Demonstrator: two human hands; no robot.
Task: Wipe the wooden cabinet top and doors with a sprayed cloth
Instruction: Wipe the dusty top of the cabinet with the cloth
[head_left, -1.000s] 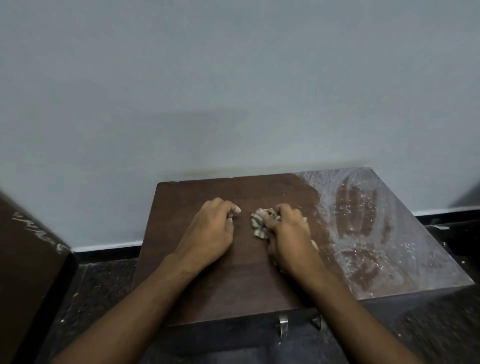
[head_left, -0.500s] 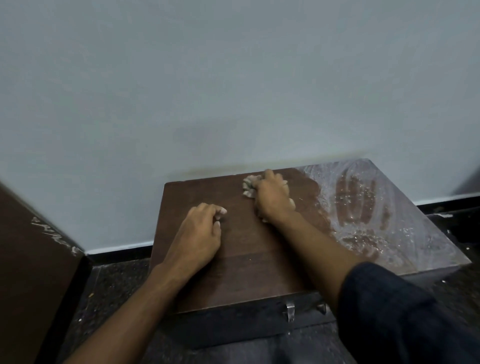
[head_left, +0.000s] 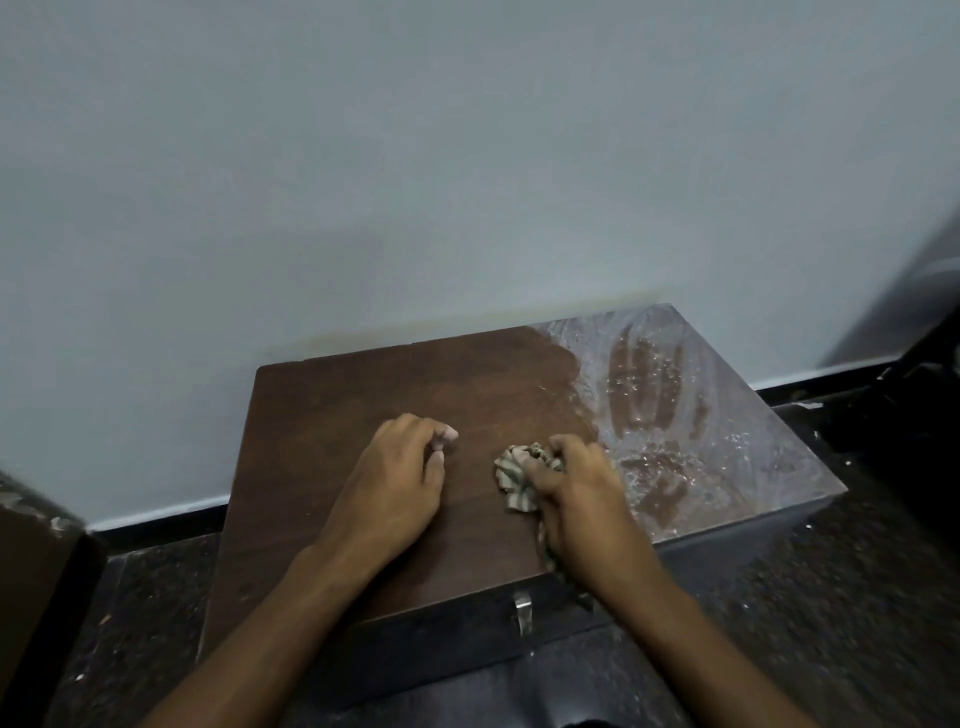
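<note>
A low dark wooden cabinet (head_left: 332, 410) stands against the wall. The left part of its top is dark brown; the right part (head_left: 691, 415) is coated in pale dust with streaks. My right hand (head_left: 582, 493) grips a crumpled striped cloth (head_left: 514, 480) and presses it on the top near the edge of the dusty area. A tail of the cloth hangs over the front edge under my wrist. My left hand (head_left: 395, 483) rests on the top beside it, fingers curled, holding nothing.
A metal handle (head_left: 523, 613) sticks out of the cabinet's front. The grey wall (head_left: 467, 182) rises right behind the cabinet. Another brown piece of furniture (head_left: 31, 561) stands at the left edge. Dark speckled floor (head_left: 831, 623) surrounds the cabinet, with a dark object (head_left: 930, 395) at the far right.
My right hand pushed the cloth to the back edge of the top, then pulled it back toward the front. My left hand stayed planted on the top.
</note>
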